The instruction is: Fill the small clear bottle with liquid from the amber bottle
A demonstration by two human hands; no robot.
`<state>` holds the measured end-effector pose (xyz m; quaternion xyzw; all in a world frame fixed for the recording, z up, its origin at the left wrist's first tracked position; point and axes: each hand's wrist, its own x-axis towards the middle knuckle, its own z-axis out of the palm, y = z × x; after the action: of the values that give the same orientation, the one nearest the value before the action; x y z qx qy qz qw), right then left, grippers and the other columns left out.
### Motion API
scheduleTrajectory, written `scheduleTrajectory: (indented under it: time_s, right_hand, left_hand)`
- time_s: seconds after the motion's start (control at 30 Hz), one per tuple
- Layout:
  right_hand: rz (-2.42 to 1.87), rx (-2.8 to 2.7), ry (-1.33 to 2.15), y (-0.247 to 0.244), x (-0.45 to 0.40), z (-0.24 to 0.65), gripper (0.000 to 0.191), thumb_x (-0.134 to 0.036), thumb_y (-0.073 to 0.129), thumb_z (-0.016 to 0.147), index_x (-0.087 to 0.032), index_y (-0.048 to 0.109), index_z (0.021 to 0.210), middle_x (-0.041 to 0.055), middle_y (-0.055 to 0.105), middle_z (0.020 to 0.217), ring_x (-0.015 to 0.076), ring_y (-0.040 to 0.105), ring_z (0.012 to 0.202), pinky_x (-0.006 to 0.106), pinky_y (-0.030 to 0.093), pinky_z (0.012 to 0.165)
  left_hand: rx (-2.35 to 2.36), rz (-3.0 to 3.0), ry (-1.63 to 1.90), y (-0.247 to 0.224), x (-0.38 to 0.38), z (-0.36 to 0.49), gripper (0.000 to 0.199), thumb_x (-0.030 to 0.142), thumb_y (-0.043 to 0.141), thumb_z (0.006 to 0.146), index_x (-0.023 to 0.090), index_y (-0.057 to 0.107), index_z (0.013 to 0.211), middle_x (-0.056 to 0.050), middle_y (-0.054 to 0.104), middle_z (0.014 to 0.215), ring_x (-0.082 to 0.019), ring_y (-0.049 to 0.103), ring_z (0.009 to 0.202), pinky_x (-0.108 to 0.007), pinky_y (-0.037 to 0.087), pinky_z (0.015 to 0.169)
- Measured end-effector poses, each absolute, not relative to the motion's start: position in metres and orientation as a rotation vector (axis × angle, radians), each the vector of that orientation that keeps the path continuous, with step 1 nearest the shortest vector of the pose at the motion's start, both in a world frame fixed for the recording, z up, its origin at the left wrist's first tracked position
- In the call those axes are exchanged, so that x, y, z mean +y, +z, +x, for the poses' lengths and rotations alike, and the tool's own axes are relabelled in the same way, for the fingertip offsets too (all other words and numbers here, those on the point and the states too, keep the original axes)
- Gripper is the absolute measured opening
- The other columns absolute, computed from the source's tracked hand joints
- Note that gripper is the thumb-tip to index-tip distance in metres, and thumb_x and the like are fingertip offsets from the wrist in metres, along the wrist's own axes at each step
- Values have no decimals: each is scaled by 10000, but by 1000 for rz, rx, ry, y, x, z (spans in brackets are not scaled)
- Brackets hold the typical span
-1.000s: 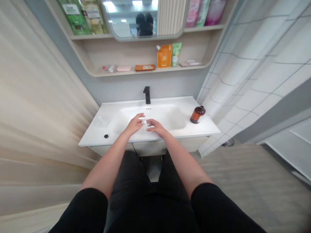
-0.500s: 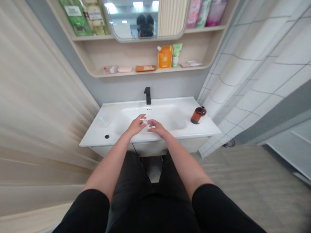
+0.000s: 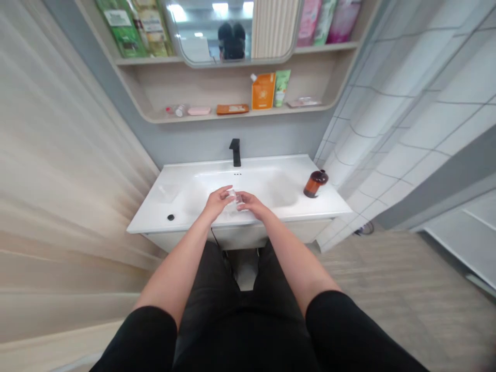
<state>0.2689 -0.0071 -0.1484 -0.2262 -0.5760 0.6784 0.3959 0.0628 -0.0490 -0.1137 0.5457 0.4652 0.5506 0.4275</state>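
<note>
White basin [image 3: 285,190] below — fingers [image 3: 245,195] half-hide a blurry clear object [image 3: 233,194].

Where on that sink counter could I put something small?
On the bare counter between the brown bottle and the front edge, or between the black disc and the counter's left edge. The basin right of the right hand looks open. Crowded: over the middle, where the left hand and right hand hold a small clear item.
</note>
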Motion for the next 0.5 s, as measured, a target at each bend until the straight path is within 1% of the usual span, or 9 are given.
scheduleTrajectory:
  time_s: [0.07, 0.1, 0.17, 0.27, 0.3, 0.37, 0.43, 0.5]
  right_hand:
    - [-579, -1476, 1745, -147, -8, 269, 656, -316, 989, 619, -284, 799, 1246, 12, 797, 1103, 224, 692, 993, 328, 569, 832]
    - [-582, -1485, 1743, -146, -8, 269, 661, -331, 991, 625, -286, 799, 1256, 18, 802, 1120, 230, 697, 1009, 328, 569, 832]
    - [-601, -1496, 1720, -145, -10, 269, 681, -376, 997, 650, -300, 791, 1294, 40, 808, 1219, 252, 708, 1085, 347, 581, 871]
    - [-664, -1479, 1668, -144, -12, 269, 675, -505, 956, 748, -329, 760, 1370, 72, 767, 1426, 283, 703, 1208, 392, 597, 942]
    - [-689, -1471, 1650, -144, -13, 269, 659, -543, 935, 776, -331, 756, 1374, 78, 755, 1459, 288, 701, 1229, 402, 598, 955]
    - [-730, -1470, 1629, -145, -13, 268, 623, -578, 920, 789, -318, 769, 1334, 88, 768, 1437, 295, 703, 1233, 410, 597, 963]
    - [-751, -1482, 1622, -146, -12, 268, 589, -575, 928, 776, -297, 788, 1275, 92, 800, 1359, 296, 711, 1214, 409, 590, 956]
    - [-755, -1485, 1619, -148, -10, 267, 559, -563, 931, 773, -285, 799, 1240, 89, 818, 1307, 294, 718, 1199, 407, 582, 953]
  left_hand:
    - [1201, 1357, 1367, -115, -53, 62, 765, 488, 977, 697, 161, 775, 1359, -71, 829, 989, -242, 769, 948, -423, 623, 941]
    - [1230, 1348, 1383, -116, -55, 63, 760, 492, 968, 711, 165, 765, 1366, -76, 834, 1001, -249, 775, 950, -431, 633, 935]
    - [1296, 1337, 1444, -117, -63, 65, 733, 483, 943, 748, 175, 736, 1380, -97, 847, 1060, -266, 791, 988, -454, 649, 956]
    - [1420, 1341, 1590, -111, -85, 51, 646, 452, 904, 805, 188, 707, 1360, -127, 846, 1149, -283, 803, 1096, -471, 652, 1024]
    - [1479, 1341, 1650, -105, -95, 39, 616, 442, 893, 820, 195, 702, 1351, -127, 843, 1164, -286, 801, 1131, -465, 654, 1033]
    - [1630, 1316, 1788, -92, -118, 2, 585, 417, 877, 840, 207, 688, 1352, -116, 835, 1180, -286, 795, 1175, -444, 667, 1017]
    - [1846, 1264, 1900, -76, -142, -47, 562, 399, 859, 854, 207, 674, 1349, -102, 824, 1174, -287, 791, 1183, -443, 672, 1004]
    - [2041, 1259, 1895, -63, -162, -99, 584, 403, 864, 866, 213, 654, 1376, -103, 802, 1238, -294, 772, 1219, -477, 640, 1081]
